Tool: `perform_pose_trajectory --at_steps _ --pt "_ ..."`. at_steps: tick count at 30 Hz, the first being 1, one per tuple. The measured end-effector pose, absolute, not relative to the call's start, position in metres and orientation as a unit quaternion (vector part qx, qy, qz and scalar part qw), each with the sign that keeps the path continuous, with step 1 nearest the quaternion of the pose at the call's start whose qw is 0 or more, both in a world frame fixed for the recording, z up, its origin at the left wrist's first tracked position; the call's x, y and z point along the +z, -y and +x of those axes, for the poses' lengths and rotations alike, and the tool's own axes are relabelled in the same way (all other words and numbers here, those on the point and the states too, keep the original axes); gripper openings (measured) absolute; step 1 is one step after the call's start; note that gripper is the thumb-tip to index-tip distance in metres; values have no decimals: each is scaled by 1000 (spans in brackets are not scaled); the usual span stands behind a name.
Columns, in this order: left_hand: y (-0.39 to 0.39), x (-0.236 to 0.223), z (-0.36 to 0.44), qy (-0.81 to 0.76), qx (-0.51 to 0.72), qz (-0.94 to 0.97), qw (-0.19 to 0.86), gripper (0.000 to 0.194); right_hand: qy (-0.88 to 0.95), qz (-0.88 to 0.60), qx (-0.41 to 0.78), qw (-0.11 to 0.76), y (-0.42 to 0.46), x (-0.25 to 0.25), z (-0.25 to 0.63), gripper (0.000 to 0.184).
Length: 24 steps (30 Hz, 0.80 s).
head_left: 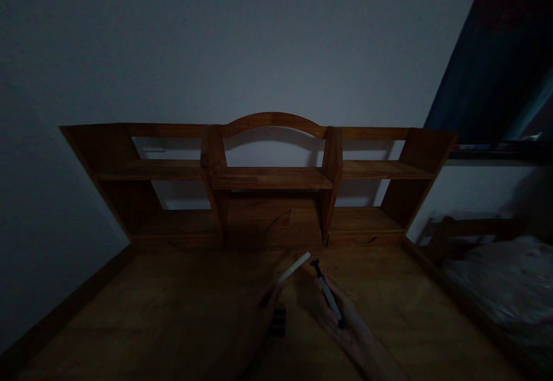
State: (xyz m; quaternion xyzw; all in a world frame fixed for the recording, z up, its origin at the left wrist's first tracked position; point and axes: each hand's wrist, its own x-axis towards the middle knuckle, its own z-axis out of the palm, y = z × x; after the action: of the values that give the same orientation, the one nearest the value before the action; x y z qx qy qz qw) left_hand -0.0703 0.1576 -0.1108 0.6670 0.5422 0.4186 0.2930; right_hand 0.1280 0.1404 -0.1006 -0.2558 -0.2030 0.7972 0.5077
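My left hand (263, 312) is closed around a thin white stick-like piece (294, 267), which points up and to the right; what kind of thing it is I cannot tell. In my right hand (341, 315) lies a slim tool with a black T-shaped head and a grey handle (329, 297), shaped like a razor. Its head sits close to the tip of the white piece, slightly apart from it. Beside my left hand, a small dark block-like thing (279, 322) with lighter bands rests on the desk, partly hidden by the hand.
Both hands are over a wooden desk (181, 300) in dim light. A wooden shelf unit (272, 178) spans its back edge against a pale wall. Raised wooden edges run along both sides. At the right lies something covered in clear plastic (510, 271), below a dark curtain (496, 64).
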Motion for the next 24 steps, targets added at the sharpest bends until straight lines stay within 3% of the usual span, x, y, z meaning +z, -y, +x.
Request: perform_pose_trajectory --at_steps 14,19,24 --pt "-162 -123 -72 -545 435 665 266 34 241 -191 811 498 -144 -118 127 35" --pt "-159 -120 -74 -478 419 728 257 32 235 -192 815 494 -144 -119 127 34" --pt "-165 -125 -75 -544 438 675 238 32 222 -221 811 494 -138 -111 124 32"
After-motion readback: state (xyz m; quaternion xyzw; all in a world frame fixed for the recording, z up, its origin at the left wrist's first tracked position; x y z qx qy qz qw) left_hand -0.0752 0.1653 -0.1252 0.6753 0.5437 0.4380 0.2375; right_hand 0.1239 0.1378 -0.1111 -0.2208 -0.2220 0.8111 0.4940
